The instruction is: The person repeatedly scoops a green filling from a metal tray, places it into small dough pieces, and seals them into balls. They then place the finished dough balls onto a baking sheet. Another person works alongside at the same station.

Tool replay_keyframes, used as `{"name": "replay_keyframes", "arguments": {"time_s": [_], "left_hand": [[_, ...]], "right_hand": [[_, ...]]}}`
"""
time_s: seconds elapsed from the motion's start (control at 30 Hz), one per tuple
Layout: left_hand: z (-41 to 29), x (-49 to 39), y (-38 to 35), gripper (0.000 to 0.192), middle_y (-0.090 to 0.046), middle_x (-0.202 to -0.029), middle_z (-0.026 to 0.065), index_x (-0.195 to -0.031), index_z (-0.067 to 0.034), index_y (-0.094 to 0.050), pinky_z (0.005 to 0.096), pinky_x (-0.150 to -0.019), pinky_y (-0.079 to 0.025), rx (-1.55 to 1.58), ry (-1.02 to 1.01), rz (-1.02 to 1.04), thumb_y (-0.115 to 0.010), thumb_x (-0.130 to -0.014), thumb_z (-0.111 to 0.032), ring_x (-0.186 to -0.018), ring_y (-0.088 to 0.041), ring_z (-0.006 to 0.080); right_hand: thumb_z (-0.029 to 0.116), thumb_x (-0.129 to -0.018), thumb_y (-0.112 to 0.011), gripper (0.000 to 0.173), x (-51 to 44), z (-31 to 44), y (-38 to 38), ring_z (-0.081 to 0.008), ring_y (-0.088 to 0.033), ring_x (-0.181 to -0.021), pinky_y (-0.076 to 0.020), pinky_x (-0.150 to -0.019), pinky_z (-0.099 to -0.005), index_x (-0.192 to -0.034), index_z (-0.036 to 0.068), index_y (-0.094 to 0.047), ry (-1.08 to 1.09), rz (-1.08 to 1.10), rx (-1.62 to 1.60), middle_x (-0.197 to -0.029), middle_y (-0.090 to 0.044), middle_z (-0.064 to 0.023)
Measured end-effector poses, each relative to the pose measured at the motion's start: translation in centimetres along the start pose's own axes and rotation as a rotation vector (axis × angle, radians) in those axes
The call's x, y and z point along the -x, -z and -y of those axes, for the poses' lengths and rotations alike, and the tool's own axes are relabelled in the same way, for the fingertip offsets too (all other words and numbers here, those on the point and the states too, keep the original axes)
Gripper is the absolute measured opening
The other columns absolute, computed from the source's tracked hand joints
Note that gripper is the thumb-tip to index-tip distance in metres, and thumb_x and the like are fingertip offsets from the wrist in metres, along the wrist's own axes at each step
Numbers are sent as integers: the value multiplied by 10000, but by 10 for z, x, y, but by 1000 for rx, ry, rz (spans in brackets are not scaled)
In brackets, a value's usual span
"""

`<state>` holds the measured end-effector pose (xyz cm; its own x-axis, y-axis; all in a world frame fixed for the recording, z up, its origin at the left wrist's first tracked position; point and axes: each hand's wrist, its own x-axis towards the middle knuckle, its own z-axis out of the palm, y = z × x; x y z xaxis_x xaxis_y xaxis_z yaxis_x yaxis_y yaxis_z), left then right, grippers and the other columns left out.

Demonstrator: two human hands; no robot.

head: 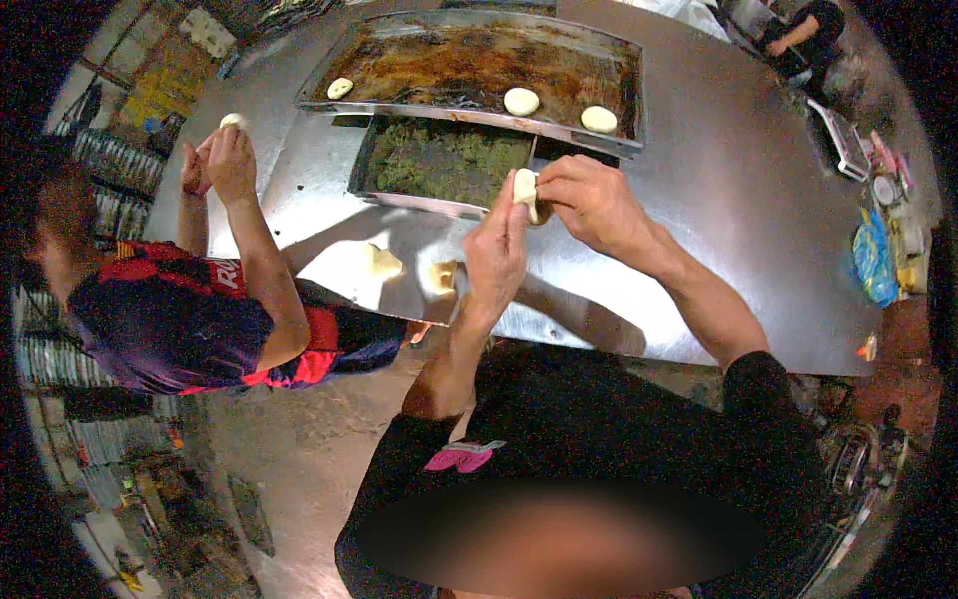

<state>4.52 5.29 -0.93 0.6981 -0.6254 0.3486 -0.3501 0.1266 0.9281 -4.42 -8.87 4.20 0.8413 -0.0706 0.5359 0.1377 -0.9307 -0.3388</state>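
Observation:
A piece of pale dough is held up above the metal table, in front of a metal tray of chopped green filling. My left hand grips it from below with the fingers pointing up. The fingertips of my right hand pinch its right side. Behind the filling lies a large browned baking tray. Two round dough pieces, one near the middle and one at the right, rest along its near side. A smaller dough piece sits at its left end.
On the table, two dough lumps lie near the front edge, left of my hands. A co-worker at the left holds dough. Another person is at the far right. A blue plastic bag lies along the right edge.

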Motion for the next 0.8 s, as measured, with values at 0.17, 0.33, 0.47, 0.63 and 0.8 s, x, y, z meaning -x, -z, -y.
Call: {"name": "replay_keyframes", "arguments": {"time_s": [0.17,0.33,0.47,0.63,0.8], "left_hand": [[-43,-11,-14,368,-622,-825,43,-900,15,-645,275,-643,-480,40,49,-215,-424,-994,-264,-712,-568,115],[-28,-7,-30,418,-612,-749,75,-779,-39,-601,301,-573,-464,590,399,-375,-432,-964,-374,-625,-572,164],[-1,8,-19,610,-599,-662,68,-750,-43,-597,275,-482,-440,530,546,-342,-319,-970,-539,-523,-540,153],[-9,4,-15,573,-611,-753,65,-934,-21,-591,259,-432,-432,679,344,-388,-315,-985,-520,-527,-537,134],[-5,-17,5,494,-565,-636,17,-929,-15,-637,220,-369,-355,316,432,-190,-386,-987,-437,-465,-479,75]], "right_hand": [[130,-750,-666,185,-15,22,27,-315,-611,-834,-506,-680,-414,-917,65,-617,-271,57,-215,-850,-604,-116],[137,-788,-656,187,14,19,-1,-296,-610,-847,-518,-680,-387,-952,68,-602,34,-120,-213,-946,-581,-122],[12,-723,-677,163,39,43,-24,-258,-617,-770,-521,-641,-360,-865,25,-598,179,-257,-199,-852,-599,-124],[-11,-722,-666,184,3,9,-23,-148,-614,-729,-509,-605,-291,-892,-4,-598,-210,62,-611,-829,-597,-81],[23,-736,-647,185,-33,-4,-22,-171,-596,-716,-492,-581,-285,-915,46,-606,-126,101,-463,-903,-578,-79]]}}
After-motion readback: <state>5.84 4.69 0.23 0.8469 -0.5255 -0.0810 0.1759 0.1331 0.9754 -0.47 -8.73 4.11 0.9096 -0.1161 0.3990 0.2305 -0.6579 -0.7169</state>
